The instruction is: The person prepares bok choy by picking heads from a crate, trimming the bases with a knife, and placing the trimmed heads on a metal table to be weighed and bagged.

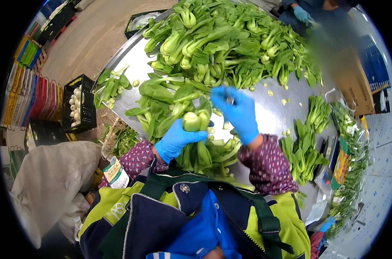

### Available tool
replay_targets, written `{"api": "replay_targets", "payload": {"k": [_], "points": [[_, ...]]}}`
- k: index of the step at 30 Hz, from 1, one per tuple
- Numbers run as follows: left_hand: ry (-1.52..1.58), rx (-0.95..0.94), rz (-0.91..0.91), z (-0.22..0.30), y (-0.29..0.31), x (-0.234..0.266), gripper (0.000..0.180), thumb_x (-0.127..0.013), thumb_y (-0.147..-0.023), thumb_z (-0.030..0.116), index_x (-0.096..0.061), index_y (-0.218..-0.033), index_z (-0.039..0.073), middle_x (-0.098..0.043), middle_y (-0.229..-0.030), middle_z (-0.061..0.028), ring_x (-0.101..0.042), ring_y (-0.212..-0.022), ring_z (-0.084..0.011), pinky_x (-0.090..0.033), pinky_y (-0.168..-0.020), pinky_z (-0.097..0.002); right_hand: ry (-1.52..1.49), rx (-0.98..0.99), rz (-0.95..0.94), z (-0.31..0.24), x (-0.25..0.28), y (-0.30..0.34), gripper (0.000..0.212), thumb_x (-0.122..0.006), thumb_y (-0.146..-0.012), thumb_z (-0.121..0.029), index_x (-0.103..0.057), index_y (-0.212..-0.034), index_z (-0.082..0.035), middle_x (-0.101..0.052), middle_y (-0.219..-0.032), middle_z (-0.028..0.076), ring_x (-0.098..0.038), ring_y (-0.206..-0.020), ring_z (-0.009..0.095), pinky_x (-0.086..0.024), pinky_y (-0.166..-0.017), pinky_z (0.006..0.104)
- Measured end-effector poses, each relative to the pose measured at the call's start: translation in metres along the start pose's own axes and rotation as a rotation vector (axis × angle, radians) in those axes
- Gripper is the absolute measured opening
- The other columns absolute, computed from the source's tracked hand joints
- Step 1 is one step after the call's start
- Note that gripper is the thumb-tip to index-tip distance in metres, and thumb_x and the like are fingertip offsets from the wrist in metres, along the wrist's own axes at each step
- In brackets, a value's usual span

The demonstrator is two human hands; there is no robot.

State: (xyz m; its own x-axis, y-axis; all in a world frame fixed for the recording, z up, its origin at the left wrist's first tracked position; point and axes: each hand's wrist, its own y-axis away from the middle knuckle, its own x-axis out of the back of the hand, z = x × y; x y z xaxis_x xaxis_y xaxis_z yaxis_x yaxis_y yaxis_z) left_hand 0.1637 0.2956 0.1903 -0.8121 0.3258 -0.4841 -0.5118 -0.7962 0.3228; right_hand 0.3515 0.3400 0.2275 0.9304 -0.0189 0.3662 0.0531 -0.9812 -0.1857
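My left hand (178,140), in a blue glove, is closed around a bok choy (195,122) with its pale cut base turned up. Just to the right and above it, my right hand (239,113), gloved too, has its fingers curled in. A small dark, shiny piece shows between those fingers; its kind is not clear. Loose bok choy (159,97) lies beyond my left hand, and more leaves and pale stalks lie below both hands. A big heap of bok choy (222,41) covers the far part of the metal table (273,97). Trimmed ends are scattered near my right hand.
Bok choy bunches (304,151) lie at the right, beside a scale (323,179) and bagged greens (351,172). A black crate of white vegetables (77,103) stands left, near stacked coloured crates (36,95). Another person's gloved hand (301,15) appears at the far right.
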Motion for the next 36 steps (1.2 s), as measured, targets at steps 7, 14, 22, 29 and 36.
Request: {"api": "replay_targets", "payload": {"k": [7,14,22,29,36], "points": [[0.089,-0.153,0.202,0.007,-0.003,0.015,0.036,-0.069,-0.077,0.009,-0.059,-0.109,-0.002,-0.062,-0.083,-0.0058,-0.059,-0.068,-0.0139,-0.048,-0.065,-0.0261,0.474,0.595,-0.068,0.033,-0.031,-0.172,0.030,-0.063,-0.078,-0.008,-0.064,-0.108,-0.014,-0.066,-0.094,0.008,-0.063,-0.077,0.029,-0.051,-0.067,0.0348],[-0.013,-0.375,0.202,0.003,-0.006,0.048,0.043,-0.070,-0.076,0.004,-0.057,-0.116,-0.005,-0.063,-0.100,-0.0096,-0.062,-0.082,-0.0155,-0.051,-0.078,-0.0283,0.504,0.378,-0.032,0.048,-0.010,-0.152,0.023,-0.068,-0.078,-0.017,-0.064,-0.101,-0.013,-0.063,-0.082,0.010,-0.061,-0.070,0.025,-0.048,-0.063,0.0337],[-0.423,-0.691,-0.092,0.034,-0.017,0.018,0.037,-0.080,-0.066,0.010,-0.066,-0.099,0.003,-0.056,-0.123,-0.0150,-0.052,-0.114,-0.0249,-0.038,-0.099,-0.0362,-0.372,-0.377,-0.247,-0.023,0.001,0.011,0.029,-0.078,-0.076,-0.017,-0.067,-0.095,0.001,-0.063,-0.072,0.002,-0.052,-0.055,0.003,-0.041,-0.046,0.0187],[-0.011,-0.403,-0.193,0.024,0.016,0.012,0.034,-0.074,-0.070,0.003,-0.064,-0.102,0.001,-0.064,-0.102,-0.0093,-0.058,-0.101,-0.0179,-0.044,-0.091,-0.0343,0.294,0.212,0.065,-0.007,0.030,0.041,0.033,-0.068,-0.080,-0.011,-0.062,-0.112,-0.007,-0.066,-0.079,0.006,-0.060,-0.059,0.016,-0.048,-0.055,0.0272],[0.229,-0.394,-0.240,0.003,0.020,0.018,0.036,-0.067,-0.057,0.008,-0.063,-0.092,0.002,-0.063,-0.086,-0.0096,-0.059,-0.088,-0.0279,-0.046,-0.085,-0.0368,0.643,0.556,-0.088,-0.036,0.028,0.045,0.053,-0.067,-0.067,-0.006,-0.058,-0.118,-0.012,-0.062,-0.081,0.008,-0.061,-0.064,0.026,-0.049,-0.055,0.0350]]}}
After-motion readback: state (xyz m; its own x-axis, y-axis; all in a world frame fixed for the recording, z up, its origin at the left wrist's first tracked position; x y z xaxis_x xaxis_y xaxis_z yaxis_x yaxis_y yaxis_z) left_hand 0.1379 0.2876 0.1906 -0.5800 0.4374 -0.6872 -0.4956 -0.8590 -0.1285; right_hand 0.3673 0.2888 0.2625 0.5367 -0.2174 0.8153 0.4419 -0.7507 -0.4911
